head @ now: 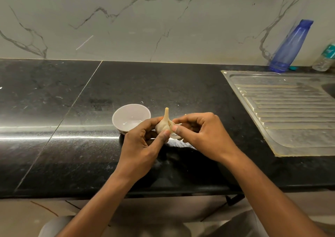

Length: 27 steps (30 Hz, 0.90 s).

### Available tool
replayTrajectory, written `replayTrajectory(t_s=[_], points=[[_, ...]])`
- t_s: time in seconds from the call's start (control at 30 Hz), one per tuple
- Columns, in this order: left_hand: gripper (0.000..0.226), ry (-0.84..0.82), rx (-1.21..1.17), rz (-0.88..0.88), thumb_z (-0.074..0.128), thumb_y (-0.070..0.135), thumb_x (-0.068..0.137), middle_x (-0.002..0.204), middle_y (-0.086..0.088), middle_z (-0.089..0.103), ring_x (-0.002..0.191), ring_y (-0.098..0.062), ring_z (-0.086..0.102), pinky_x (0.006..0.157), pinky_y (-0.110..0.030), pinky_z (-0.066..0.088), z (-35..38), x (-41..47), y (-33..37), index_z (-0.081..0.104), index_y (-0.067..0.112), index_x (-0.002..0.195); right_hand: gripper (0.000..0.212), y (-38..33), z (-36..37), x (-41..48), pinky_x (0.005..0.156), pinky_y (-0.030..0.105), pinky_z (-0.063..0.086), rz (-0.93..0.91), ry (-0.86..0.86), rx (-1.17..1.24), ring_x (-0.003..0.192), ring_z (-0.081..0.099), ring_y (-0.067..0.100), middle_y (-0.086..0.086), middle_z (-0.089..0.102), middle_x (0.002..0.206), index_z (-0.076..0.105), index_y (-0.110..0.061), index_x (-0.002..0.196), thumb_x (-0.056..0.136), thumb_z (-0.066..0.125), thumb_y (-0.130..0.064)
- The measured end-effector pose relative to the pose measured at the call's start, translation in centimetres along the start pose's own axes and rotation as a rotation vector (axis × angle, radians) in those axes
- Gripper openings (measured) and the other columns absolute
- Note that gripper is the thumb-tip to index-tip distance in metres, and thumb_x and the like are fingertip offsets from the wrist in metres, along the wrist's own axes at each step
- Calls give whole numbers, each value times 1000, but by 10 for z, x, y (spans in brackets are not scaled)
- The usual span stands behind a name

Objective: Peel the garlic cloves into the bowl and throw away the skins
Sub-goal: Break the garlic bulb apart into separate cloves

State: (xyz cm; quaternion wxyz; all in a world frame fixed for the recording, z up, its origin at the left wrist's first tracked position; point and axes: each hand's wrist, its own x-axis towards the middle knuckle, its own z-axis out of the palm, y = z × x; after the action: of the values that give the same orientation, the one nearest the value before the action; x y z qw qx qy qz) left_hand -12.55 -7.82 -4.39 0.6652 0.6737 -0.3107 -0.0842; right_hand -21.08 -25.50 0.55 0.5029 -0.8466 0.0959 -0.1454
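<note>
One garlic bulb point(163, 126) held above table point(72, 109), left hand point(143, 144) fingers curled round it; right hand point(201, 137) pinching loose skin point(175, 136). One white bowl point(130, 118) just left. Two bottles point(291, 46) back right.

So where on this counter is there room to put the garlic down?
Widest bare patch: the counter left of the bowl, back to the wall. Another lies between the right hand and the drainboard. Crowded: beside the bowl, where the left hand and the right hold the garlic, and the far right corner with two bottles.
</note>
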Motion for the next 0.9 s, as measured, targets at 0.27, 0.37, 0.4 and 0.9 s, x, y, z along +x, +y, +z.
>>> replayTrajectory(t_s=[0.27,0.37,0.4,0.9], points=[[33,-11,26,16,79,12,91,110,-2,79,100,-23,78,88,-41,64,0,-2,5,71,11,123,10,2,16,5,72,29,64,49,84,-47,73,77,4,-11,79,75,85,-24,92,92,76,-19],[34,-5,47,27,80,12,90,111,1,78,99,-21,78,87,-35,64,1,-2,5,71,12,123,16,3,22,7,69,24,62,68,154,-10,72,76,3,-11,79,74,85,-24,88,88,74,-13],[34,-2,49,31,80,11,91,111,1,78,100,-21,78,86,-35,64,1,-2,5,71,12,123,17,3,24,7,70,25,63,81,171,21,74,77,4,-11,79,75,85,-24,88,87,74,-11],[37,22,-79,-3,73,17,92,115,-6,78,107,-25,76,92,-48,63,3,-2,6,67,9,128,14,14,21,-5,80,34,66,262,153,588,90,80,30,16,81,95,74,1,109,95,71,3]])
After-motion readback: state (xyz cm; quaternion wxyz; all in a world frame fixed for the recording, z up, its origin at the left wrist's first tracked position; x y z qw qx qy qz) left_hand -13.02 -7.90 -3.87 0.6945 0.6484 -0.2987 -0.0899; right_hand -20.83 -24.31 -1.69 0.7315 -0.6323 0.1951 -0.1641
